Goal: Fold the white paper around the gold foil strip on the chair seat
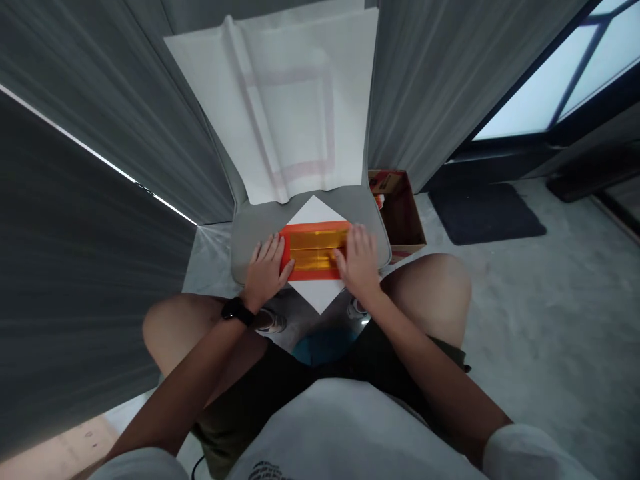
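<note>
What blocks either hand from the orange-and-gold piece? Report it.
Nothing visible: the left hand rests on the left end of the orange-and-gold piece, the right hand on its right. The white square lies beneath it.

Grey curtains (420, 80) flanked a grey chair (250, 237); at right, a bright window (530, 87) stood above pale floor (530, 320) and a dark mat (485, 213)
</note>
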Tool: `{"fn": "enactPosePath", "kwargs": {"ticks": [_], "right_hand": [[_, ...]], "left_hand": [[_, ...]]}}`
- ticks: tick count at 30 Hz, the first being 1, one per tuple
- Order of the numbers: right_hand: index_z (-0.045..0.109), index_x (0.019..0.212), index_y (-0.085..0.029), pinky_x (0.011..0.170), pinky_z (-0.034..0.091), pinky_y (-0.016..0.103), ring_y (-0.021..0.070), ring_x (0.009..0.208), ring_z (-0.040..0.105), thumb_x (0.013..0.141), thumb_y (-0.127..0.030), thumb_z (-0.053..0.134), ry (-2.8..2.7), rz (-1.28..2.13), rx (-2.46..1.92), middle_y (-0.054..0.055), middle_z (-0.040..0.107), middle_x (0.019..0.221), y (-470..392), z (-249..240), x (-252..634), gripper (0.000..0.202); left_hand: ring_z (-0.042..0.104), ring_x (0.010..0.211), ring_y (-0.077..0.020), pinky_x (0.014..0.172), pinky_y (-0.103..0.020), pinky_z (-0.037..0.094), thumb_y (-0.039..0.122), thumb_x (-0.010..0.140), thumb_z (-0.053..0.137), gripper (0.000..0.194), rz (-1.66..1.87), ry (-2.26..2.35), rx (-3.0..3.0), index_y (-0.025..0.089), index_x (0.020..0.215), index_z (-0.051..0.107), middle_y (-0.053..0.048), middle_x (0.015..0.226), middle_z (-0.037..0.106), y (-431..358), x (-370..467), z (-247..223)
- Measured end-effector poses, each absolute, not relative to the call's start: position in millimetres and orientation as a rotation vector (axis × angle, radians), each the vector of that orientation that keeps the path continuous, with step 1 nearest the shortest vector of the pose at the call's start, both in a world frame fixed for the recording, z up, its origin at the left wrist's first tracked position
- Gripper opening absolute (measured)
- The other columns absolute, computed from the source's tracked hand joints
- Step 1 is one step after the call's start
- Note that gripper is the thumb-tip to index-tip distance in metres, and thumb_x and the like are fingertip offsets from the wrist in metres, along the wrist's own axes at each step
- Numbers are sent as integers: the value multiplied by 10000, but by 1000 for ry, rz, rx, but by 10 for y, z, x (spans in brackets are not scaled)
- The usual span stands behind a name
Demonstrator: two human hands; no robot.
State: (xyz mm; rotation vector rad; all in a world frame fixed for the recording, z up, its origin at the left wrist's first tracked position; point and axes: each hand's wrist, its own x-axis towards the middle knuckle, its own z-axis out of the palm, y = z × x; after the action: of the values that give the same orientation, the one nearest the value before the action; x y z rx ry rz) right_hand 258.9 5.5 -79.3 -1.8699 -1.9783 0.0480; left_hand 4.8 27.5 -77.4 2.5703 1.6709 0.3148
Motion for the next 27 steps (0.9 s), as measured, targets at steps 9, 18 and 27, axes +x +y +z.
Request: {"fn": "enactPosePath", "kwargs": {"ticks": [9, 18, 27], "right_hand": [[385, 1617, 7, 1346, 199, 478, 294, 1622, 278, 1104, -523, 330, -2246, 225, -1754, 206, 335, 1703, 187, -874, 1759, 739], [406, 1603, 17, 1310, 238, 539, 332, 1591, 334, 1109, -536, 264, -2075, 45, -1999, 248, 370, 1675, 142, -987, 2846, 755], [413, 1589, 43, 1318, 219, 531, 347, 1590, 330, 1093, -575, 304, -2126, 57, -1968, 266, 371, 1671, 164, -1011, 3053, 800]], "left_hand": [[386, 1566, -347, 1297, -551, 246, 429, 1052, 317, 692, 392, 1640, 2554, 38, 1616, 405, -220, 1659, 423, 277, 42, -786], [404, 1557, -332, 1301, -527, 248, 482, 1073, 303, 701, 500, 1642, 2520, 44, 1608, 422, -213, 1652, 438, 251, 57, -779], [396, 1563, -327, 1303, -547, 239, 484, 1074, 319, 691, 461, 1619, 2550, 76, 1626, 396, -206, 1663, 425, 277, 20, -843]]}}
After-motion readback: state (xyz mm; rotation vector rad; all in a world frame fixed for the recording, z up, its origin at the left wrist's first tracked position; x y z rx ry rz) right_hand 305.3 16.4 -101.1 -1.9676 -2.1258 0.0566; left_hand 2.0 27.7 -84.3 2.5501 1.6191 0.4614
